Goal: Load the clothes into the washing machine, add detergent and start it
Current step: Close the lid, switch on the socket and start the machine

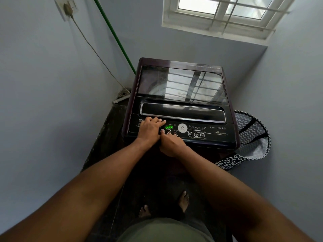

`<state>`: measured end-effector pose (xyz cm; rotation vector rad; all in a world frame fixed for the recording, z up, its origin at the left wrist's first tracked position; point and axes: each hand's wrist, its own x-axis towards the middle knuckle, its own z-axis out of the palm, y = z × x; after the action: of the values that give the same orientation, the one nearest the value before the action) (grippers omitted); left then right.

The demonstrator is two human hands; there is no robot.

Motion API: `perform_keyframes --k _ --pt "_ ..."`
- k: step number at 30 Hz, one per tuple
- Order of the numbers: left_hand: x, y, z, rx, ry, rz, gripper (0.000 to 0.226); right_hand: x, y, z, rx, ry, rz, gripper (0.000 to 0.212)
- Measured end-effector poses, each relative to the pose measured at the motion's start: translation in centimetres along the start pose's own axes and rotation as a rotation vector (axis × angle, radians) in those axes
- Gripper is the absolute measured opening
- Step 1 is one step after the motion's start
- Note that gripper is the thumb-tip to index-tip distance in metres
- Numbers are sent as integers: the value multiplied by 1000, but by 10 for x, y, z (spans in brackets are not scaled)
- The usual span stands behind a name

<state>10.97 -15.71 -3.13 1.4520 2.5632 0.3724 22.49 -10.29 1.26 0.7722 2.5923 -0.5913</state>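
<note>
On the left wall a grey cord hangs from a socket, and a green pipe slants down behind the washing machine, which stands in the corner under the window with its glass lid closed. The left hand lies on the left end of the control panel, fingers straight and flat, holding nothing, fingertips just short of the green display reading "oFF". Just beside it, the right hand has its fingers curled under and one finger stretched forward onto the first of three round buttons; whether it is pressing or only touching I cannot tell. The buttons run in a row to the right along the panel, so the right hand is the nearer one for the next two and for the smaller keys beyond. To the right of the machine stands a zigzag-patterned laundry basket; no clothes show in the visible part. With the lid down and the display off, powering on seems the step in hand.
</note>
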Motion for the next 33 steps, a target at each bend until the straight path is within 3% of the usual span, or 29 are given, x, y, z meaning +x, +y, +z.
perform_keyframes --k 5,12,18,33 --pt "1 1 1 15 -4 -4 51 1 -5 -10 -2 -17 -32 39" --pt "0 2 2 -5 5 -12 48 -2 -5 -8 -44 -25 -61 40" --pt "-1 2 3 -15 18 -17 49 -11 -8 -8 -144 -31 -66 59" --pt "-2 4 4 -20 10 -26 49 -9 -8 -9 -152 -55 -62 59"
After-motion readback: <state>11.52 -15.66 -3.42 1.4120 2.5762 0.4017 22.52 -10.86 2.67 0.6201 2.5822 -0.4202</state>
